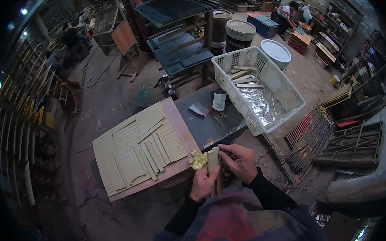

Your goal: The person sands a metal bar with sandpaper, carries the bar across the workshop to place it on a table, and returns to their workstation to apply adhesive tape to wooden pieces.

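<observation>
Gripping wood pieces (213,159) in my left hand (203,184); my right hand (240,161)'s hold I cannot tell.
Strips (141,151) already line the board (182,127); loose blocks (198,160) lie heaped at its right corner.

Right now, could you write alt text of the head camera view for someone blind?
A person's left hand holds pale wood, with the right hand at its upper end. Small yellowish blocks are heaped beside the left hand, near a board bearing pale slats; a white crate lies beyond.
</observation>
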A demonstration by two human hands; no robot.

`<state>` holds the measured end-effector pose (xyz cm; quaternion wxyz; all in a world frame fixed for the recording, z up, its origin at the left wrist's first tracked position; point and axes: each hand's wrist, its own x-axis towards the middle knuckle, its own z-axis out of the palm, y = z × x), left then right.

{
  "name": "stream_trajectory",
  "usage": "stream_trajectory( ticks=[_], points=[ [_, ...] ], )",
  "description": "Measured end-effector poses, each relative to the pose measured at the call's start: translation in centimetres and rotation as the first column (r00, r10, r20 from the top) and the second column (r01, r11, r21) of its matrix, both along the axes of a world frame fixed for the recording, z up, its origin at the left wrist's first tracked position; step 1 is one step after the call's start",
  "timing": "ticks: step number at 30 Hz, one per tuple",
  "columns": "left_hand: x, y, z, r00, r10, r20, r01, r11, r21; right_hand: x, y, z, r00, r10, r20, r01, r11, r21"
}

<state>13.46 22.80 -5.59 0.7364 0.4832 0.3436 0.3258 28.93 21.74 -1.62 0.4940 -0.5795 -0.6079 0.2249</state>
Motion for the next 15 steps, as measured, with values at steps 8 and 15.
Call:
stream_trajectory(
  ticks=[8, 15],
  points=[
    [2.0, -2.3, 0.0, 0.983, 0.138, -0.125, -0.109, 0.972, 0.210, 1.1, -1.7, 0.7, 0.999, -0.041, 0.023, 0.037, 0.990, 0.138],
    [3.8, -3.0, 3.5, 0.989, 0.108, -0.098, -0.083, 0.969, 0.233, 3.3, -2.3, 1.3, 0.998, -0.060, 0.020, 0.053, 0.963, 0.263]
  ],
)
